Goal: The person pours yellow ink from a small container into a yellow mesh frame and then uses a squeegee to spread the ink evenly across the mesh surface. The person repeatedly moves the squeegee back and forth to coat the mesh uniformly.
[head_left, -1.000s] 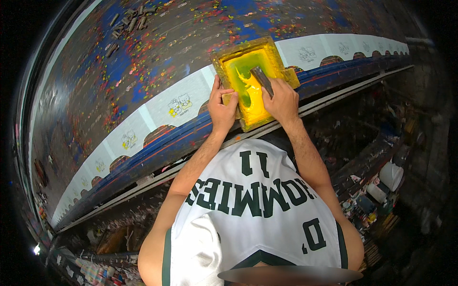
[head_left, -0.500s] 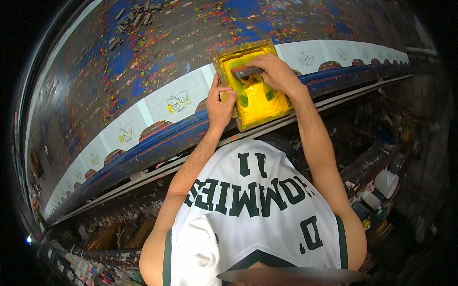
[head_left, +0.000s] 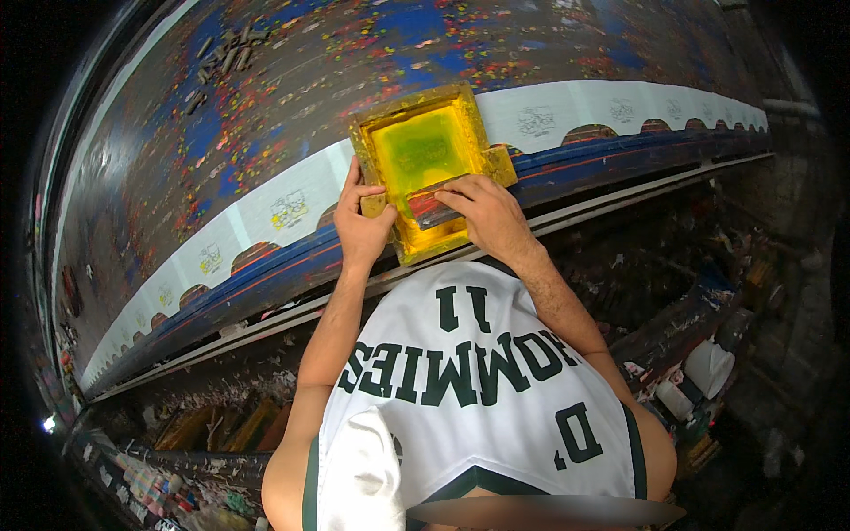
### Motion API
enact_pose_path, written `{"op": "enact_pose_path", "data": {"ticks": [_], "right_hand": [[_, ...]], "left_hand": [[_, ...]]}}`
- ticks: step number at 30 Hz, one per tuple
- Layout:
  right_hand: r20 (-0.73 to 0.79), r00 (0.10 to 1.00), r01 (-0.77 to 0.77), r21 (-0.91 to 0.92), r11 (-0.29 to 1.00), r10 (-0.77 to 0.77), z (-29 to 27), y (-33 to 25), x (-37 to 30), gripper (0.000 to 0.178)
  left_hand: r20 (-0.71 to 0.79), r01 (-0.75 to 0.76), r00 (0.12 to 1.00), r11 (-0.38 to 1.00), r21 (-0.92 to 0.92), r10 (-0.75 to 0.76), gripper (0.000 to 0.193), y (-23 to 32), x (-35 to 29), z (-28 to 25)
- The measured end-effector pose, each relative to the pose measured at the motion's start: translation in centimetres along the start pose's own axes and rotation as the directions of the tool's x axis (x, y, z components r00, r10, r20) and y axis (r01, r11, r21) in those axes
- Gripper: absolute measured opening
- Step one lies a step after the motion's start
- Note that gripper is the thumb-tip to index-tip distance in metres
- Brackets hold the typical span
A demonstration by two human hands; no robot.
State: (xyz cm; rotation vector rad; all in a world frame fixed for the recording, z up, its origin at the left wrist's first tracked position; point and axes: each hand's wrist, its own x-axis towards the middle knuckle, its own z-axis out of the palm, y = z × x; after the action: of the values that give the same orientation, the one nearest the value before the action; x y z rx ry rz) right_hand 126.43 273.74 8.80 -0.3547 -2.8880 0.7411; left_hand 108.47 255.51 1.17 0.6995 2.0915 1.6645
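A wooden screen-printing frame [head_left: 472, 108], caked with yellow ink, lies on a long pale strip [head_left: 333, 165] of printed pieces. Through its yellow-green mesh [head_left: 425, 146] a faint drawing shows. My left hand [head_left: 361, 232] grips the frame's left side, its fingers and thumb around a small wooden block [head_left: 374, 205] there. My right hand [head_left: 491, 217] holds a squeegee [head_left: 432, 211] with a reddish-brown, stained handle, low on the mesh at the end nearest me. Yellow ink [head_left: 434, 240] lies at that near end, beside the squeegee.
The long table [head_left: 301, 106] is spotted with dried ink. Several small dark cylindrical pieces [head_left: 232, 57] lie at its far left. Printed motifs [head_left: 288, 210] left of the frame have yellow parts; those to its right [head_left: 536, 120] show outlines only. A metal rail [head_left: 620, 196] runs along the near edge.
The squeegee has come from the far part of the mesh down to the near end, baring the green area. My left hand keeps its hold. The whole view has shifted slightly.
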Motion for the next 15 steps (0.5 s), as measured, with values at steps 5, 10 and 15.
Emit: {"op": "enact_pose_path", "data": {"ticks": [5, 10, 15], "right_hand": [[-0.030, 1.000, -0.003, -0.009, 1.000, 0.003, -4.4, 5.6, -2.1, 0.046], [-0.047, 0.999, -0.025, -0.026, 0.999, 0.024, -8.7, 12.7, -4.5, 0.046], [-0.005, 1.000, -0.027, -0.015, 1.000, 0.027, -11.0, 16.5, -5.6, 0.045]], "left_hand": [[-0.016, -0.050, 0.999, 0.997, -0.065, 0.049, 0.024, 3.2, 0.6, 7.2], [0.017, 0.009, 1.000, 0.992, -0.129, -0.007, 0.023, 4.7, 2.5, 15.9], [0.037, 0.134, 0.991, 0.972, -0.194, -0.129, 0.023, 5.6, 3.2, 20.0]]}}
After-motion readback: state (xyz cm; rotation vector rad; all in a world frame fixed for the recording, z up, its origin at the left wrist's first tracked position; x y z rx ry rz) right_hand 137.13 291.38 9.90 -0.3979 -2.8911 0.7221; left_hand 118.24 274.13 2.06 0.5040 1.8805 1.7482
